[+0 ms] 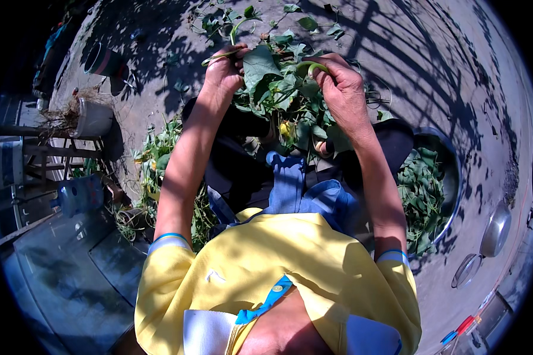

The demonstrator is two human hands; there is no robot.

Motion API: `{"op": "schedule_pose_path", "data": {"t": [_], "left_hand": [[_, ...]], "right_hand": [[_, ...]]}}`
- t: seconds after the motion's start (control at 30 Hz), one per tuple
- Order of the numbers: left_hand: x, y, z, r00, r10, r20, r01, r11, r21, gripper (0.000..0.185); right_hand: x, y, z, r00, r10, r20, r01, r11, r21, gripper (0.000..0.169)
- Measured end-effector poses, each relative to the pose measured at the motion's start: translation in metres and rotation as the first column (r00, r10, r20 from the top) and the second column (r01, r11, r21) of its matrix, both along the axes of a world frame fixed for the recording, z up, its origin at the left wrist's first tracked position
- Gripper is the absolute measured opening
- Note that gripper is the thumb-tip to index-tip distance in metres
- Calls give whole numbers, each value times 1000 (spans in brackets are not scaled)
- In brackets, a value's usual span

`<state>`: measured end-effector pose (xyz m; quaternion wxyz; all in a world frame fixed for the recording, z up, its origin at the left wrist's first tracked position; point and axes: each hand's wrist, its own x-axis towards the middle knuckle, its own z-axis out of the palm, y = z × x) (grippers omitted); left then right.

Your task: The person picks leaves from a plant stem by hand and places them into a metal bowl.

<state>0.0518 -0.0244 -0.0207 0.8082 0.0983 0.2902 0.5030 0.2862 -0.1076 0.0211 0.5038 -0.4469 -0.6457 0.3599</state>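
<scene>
My left hand is closed around thin green stems that stick out above the fist and to its left. A broad green leaf hangs just right of that fist. Between thumb and fingers, my right hand pinches a bent, pale green stalk. Below and between both hands lies a heap of leafy vines, with a yellowed leaf in it. Whether the two held pieces belong to one vine is hidden by the leaves.
To my right stands a round metal basin with green leaves inside. Another vine pile lies to my left. Farther left are a dark bucket, a white bucket and a plastic water jug. Metal pans rest at the right.
</scene>
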Motion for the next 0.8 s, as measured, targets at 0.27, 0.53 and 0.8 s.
{"op": "schedule_pose_path", "data": {"t": [0.27, 0.53, 0.8], "left_hand": [[22, -2, -3, 959, 79, 272, -82, 997, -2, 12], [11, -5, -26, 915, 211, 344, -250, 966, 71, 24], [0, -3, -61, 976, 32, 217, -56, 993, 105, 20]], "right_hand": [[-34, 11, -43, 938, 53, 344, -62, 998, 17, 15], [-52, 6, -40, 849, -53, 526, -78, 971, 224, 7], [-53, 11, -42, 723, 174, 669, -397, 897, 196, 3]]}}
